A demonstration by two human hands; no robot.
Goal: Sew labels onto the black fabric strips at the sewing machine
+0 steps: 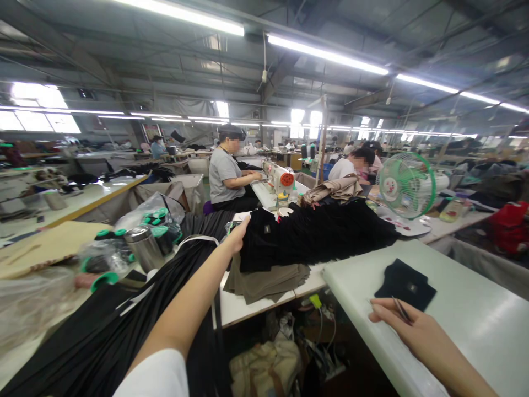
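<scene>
My left hand point(238, 236) reaches out to a black fabric piece point(260, 238) with a small label, its fingers closed at the left edge. This piece lies at the near end of a long row of overlapping black cloth pieces point(330, 234). Under it is a stack of olive-brown fabric pieces point(264, 282). My right hand point(403, 320) is curled low over the pale table point(467, 275), with a slim dark metal tool point(400, 309) between its fingers; its exact kind is unclear. Just beyond that hand, another black labelled piece point(405, 284) lies flat.
Black strips point(165, 309), a steel flask point(144, 248) and bagged thread cones point(109, 251) crowd the left. A green fan point(407, 184) stands at the right. Ahead, a person point(225, 171) sits at a sewing machine point(279, 175). Cloth and cables lie in the gap between tables.
</scene>
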